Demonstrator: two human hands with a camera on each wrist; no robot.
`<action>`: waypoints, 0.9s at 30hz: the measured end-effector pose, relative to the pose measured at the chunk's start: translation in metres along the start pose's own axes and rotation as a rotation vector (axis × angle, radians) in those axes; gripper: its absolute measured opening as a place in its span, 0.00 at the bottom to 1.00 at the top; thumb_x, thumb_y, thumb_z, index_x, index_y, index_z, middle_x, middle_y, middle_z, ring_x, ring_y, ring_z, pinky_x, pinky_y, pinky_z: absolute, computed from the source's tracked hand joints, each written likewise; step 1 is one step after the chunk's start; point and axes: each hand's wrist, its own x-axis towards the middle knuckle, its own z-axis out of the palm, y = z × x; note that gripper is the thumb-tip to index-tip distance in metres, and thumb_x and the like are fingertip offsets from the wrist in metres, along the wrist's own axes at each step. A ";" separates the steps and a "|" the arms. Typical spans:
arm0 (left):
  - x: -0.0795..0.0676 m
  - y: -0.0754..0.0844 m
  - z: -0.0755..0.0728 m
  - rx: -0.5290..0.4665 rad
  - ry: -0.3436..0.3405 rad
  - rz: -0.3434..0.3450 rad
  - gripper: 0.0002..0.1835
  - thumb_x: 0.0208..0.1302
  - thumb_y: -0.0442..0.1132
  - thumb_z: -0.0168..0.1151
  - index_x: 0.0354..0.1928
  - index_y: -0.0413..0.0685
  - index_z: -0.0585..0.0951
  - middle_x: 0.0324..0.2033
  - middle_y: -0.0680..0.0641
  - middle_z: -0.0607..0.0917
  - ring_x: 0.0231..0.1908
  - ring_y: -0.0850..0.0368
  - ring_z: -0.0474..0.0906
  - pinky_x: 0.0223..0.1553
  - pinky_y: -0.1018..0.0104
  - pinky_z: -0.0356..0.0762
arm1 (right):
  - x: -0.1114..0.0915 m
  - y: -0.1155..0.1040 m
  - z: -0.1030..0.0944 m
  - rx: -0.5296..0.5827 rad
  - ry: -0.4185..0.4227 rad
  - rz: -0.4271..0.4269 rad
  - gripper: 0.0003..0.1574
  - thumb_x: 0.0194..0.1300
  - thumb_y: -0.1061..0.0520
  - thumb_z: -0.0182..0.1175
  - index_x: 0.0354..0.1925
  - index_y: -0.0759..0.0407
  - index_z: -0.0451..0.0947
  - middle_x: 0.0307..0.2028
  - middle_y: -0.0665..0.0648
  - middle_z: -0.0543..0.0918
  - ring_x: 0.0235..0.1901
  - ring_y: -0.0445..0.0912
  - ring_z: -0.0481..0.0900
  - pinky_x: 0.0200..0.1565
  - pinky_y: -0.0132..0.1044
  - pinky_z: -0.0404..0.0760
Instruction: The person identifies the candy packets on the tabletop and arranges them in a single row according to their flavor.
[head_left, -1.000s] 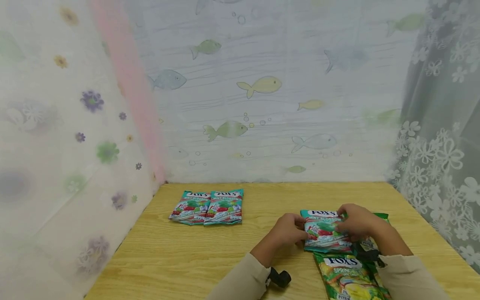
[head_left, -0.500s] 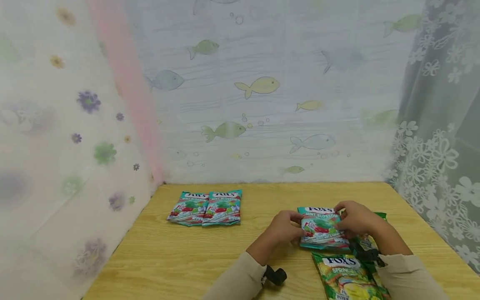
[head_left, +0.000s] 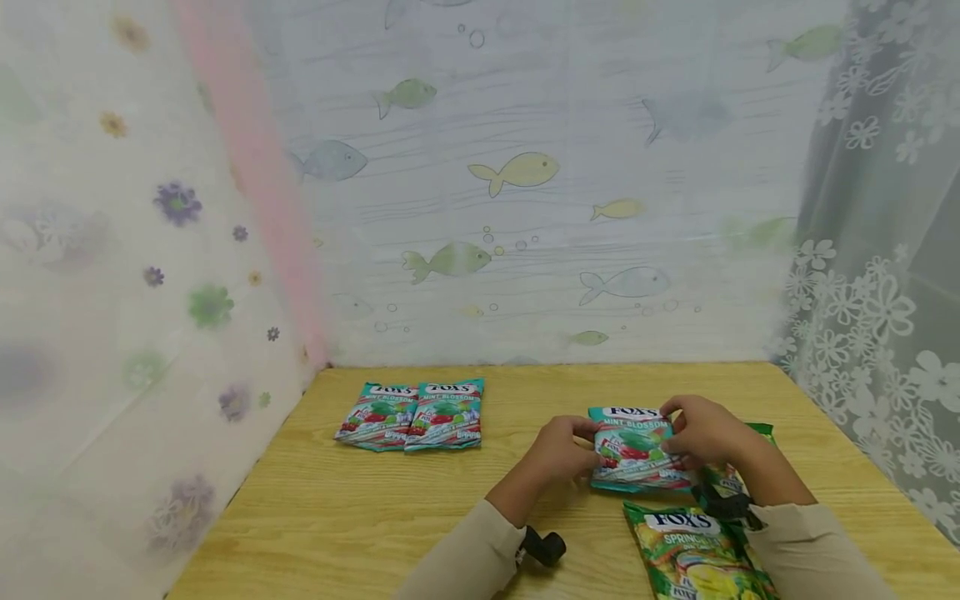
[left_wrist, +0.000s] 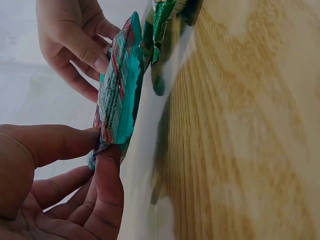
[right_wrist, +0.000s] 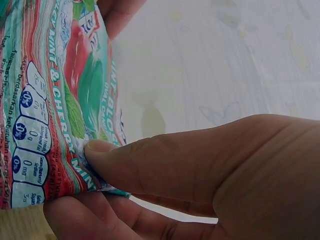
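Observation:
Between both hands a teal Fox's Mint Blossom candy bag (head_left: 636, 450) is held up, its front facing the head camera. My left hand (head_left: 561, 450) pinches its left edge between thumb and fingers; the left wrist view shows this bag (left_wrist: 117, 90) edge-on, above the wood. On the right edge, my right hand (head_left: 708, 433) pinches with the thumb on the front, and in the right wrist view the thumb (right_wrist: 150, 160) presses the printed face while fingers curl behind. Just below lies a green Fox's candy bag (head_left: 693, 554), partly covered by the right sleeve.
Two more teal Mint Blossom bags (head_left: 446, 414) lie overlapping at the back left of the wooden table (head_left: 360, 517). Another green bag (head_left: 723, 479) shows behind the right wrist. A fish-printed curtain (head_left: 525, 275) hangs along the table's back edge.
Both hands have shifted slightly left and up with the Mint Blossom bag, uncovering a bit more of the table above the lower green bag. The two teal bags at the left stay put.

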 end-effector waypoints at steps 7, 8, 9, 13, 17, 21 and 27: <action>0.003 0.001 -0.002 0.016 -0.003 0.020 0.24 0.63 0.34 0.72 0.62 0.50 0.83 0.47 0.52 0.84 0.32 0.57 0.85 0.33 0.61 0.85 | 0.000 -0.002 -0.001 -0.008 0.019 -0.004 0.39 0.66 0.64 0.68 0.68 0.76 0.64 0.48 0.70 0.78 0.31 0.49 0.83 0.32 0.46 0.88; 0.002 0.002 -0.003 0.020 -0.002 0.020 0.24 0.63 0.34 0.72 0.62 0.50 0.83 0.48 0.52 0.84 0.32 0.57 0.85 0.33 0.60 0.85 | 0.001 -0.002 0.000 -0.005 0.018 -0.009 0.38 0.66 0.64 0.68 0.68 0.76 0.64 0.48 0.71 0.78 0.32 0.50 0.83 0.33 0.47 0.88; 0.002 0.002 -0.005 0.026 0.002 0.020 0.24 0.63 0.34 0.72 0.62 0.50 0.83 0.48 0.52 0.84 0.32 0.57 0.85 0.33 0.60 0.85 | 0.002 -0.003 0.000 0.000 0.018 -0.013 0.39 0.66 0.65 0.68 0.69 0.76 0.64 0.49 0.71 0.78 0.32 0.50 0.84 0.33 0.47 0.88; 0.002 0.001 -0.014 0.032 0.011 0.015 0.24 0.64 0.33 0.72 0.62 0.50 0.83 0.49 0.52 0.84 0.32 0.57 0.85 0.34 0.59 0.86 | 0.009 -0.007 0.004 0.026 0.014 -0.032 0.38 0.67 0.65 0.67 0.69 0.76 0.64 0.48 0.70 0.78 0.33 0.50 0.85 0.34 0.47 0.89; 0.002 0.001 -0.023 0.064 0.011 0.029 0.24 0.65 0.34 0.72 0.62 0.51 0.83 0.50 0.52 0.84 0.34 0.58 0.84 0.34 0.60 0.85 | 0.014 -0.012 0.007 0.029 0.024 -0.028 0.38 0.67 0.66 0.67 0.69 0.75 0.64 0.48 0.69 0.77 0.34 0.50 0.85 0.34 0.46 0.89; 0.002 0.003 -0.030 0.122 0.029 0.039 0.24 0.63 0.35 0.74 0.62 0.51 0.83 0.50 0.52 0.85 0.37 0.60 0.83 0.35 0.62 0.84 | 0.016 -0.016 0.009 0.027 0.027 -0.046 0.38 0.67 0.66 0.67 0.69 0.75 0.64 0.48 0.70 0.77 0.35 0.51 0.84 0.34 0.46 0.89; 0.002 0.001 -0.041 0.149 0.053 0.037 0.25 0.63 0.36 0.74 0.63 0.51 0.83 0.50 0.53 0.86 0.36 0.59 0.82 0.35 0.63 0.83 | 0.024 -0.022 0.016 0.037 0.036 -0.059 0.38 0.67 0.66 0.67 0.70 0.73 0.65 0.49 0.69 0.78 0.34 0.50 0.84 0.34 0.45 0.90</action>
